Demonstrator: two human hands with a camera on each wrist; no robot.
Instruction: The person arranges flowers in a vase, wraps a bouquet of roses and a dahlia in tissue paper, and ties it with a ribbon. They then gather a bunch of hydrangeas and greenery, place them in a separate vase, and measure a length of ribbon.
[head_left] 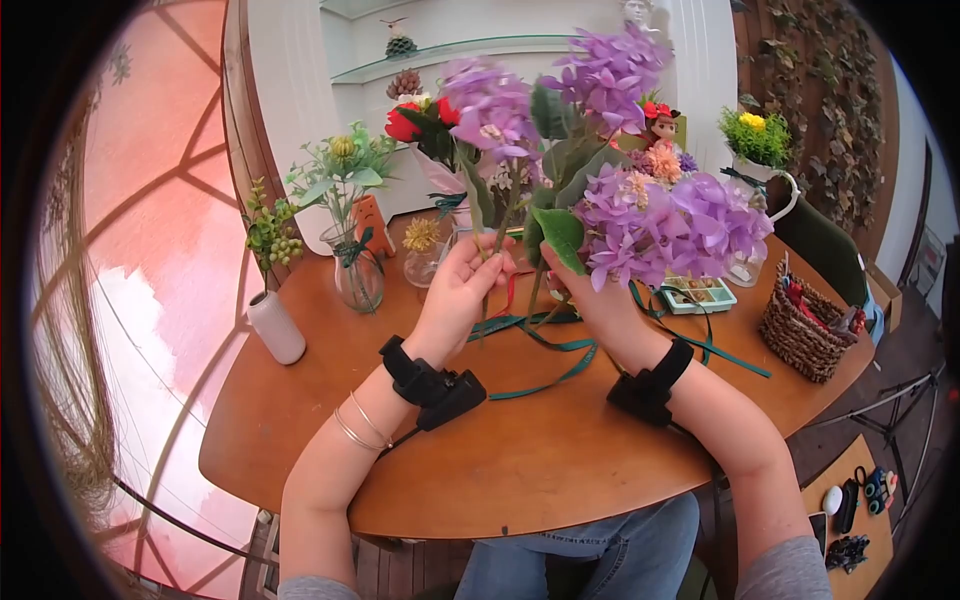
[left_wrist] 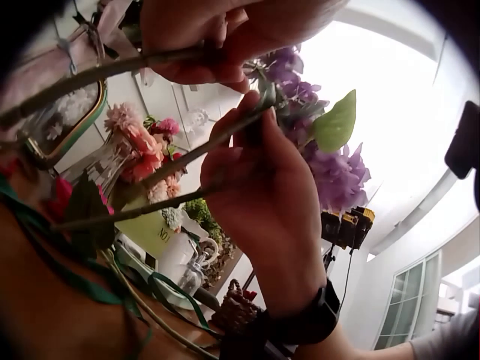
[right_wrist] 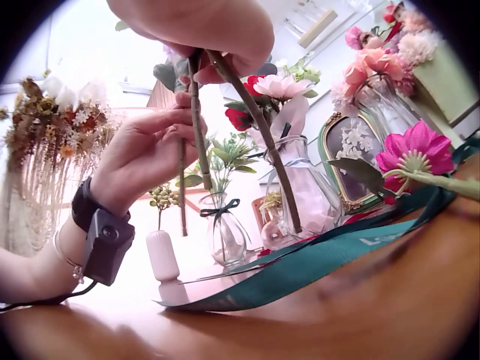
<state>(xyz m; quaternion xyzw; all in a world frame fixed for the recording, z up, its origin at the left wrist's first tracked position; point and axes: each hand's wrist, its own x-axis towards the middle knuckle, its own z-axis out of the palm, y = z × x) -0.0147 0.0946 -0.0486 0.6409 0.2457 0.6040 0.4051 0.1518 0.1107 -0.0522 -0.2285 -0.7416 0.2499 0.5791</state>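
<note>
The person's left hand (head_left: 468,285) pinches a stem of the purple flowers (head_left: 675,230) between thumb and fingers. The right hand (left_wrist: 262,180) also pinches a stem, just under the leaves. The flowers are in the air above the table (head_left: 560,470).

In the head view, taken from the hands, the heads point to between 12 and 2 o'clock. The stems (left_wrist: 97,73) run down towards 6 o'clock; in the right wrist view one slants from 11 to 5.

The glass vase (head_left: 358,285) at 9 o'clock holds greenery; farther out, the pale vase (head_left: 276,327) holds a berry sprig. The pot (head_left: 758,170) at 2 o'clock holds a leafy plant with a yellow bloom. At 3 o'clock lie the divided tray (head_left: 708,300), with small pieces in it, and the basket (head_left: 805,330), whose red contents are hard to make out.

A leaf and blossoms hide much of the right hand's fingers in the head view. Green ribbon (right_wrist: 330,262) lies below the stems.
</note>
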